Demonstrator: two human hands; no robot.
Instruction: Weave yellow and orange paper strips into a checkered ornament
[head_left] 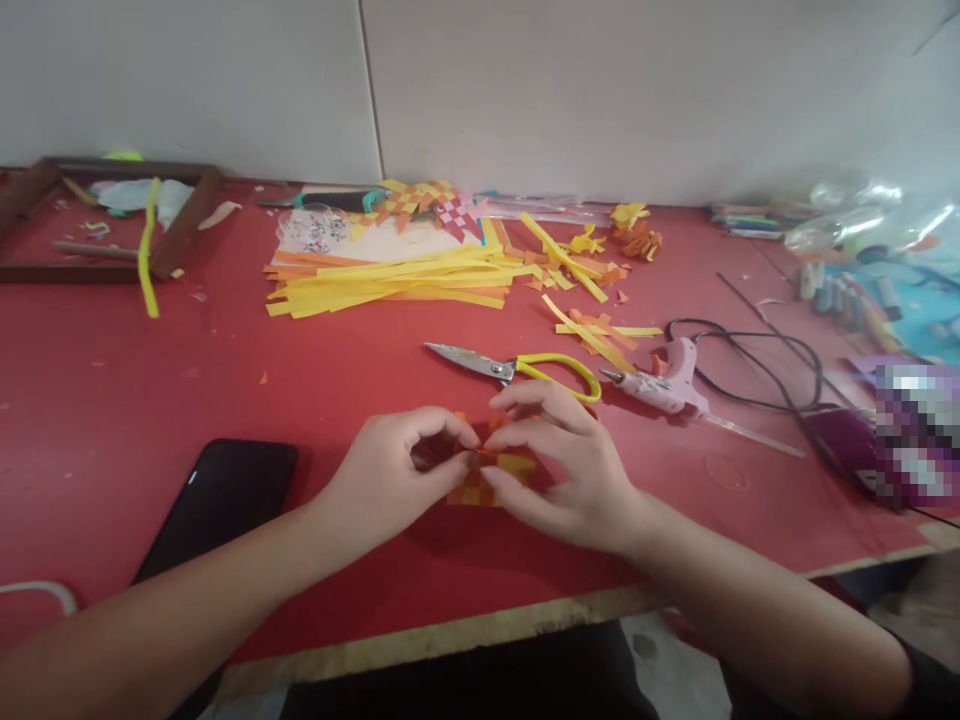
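Observation:
My left hand is closed, its thumb and forefinger pinching a small orange paper piece near the table's front edge. Facing it, my right hand grips the same piece from the other side with thumb and fingertips. Beneath my fingers lies a woven yellow and orange paper piece, partly hidden by both hands. Just beyond them rest scissors with yellow handles, their blades pointing left. A pink glue gun lies to the right of the scissors.
A stack of yellow and orange paper strips lies at the back. At left are a black phone and a wooden frame. A black cable loops at right near a purple object. The red table meets a wall behind.

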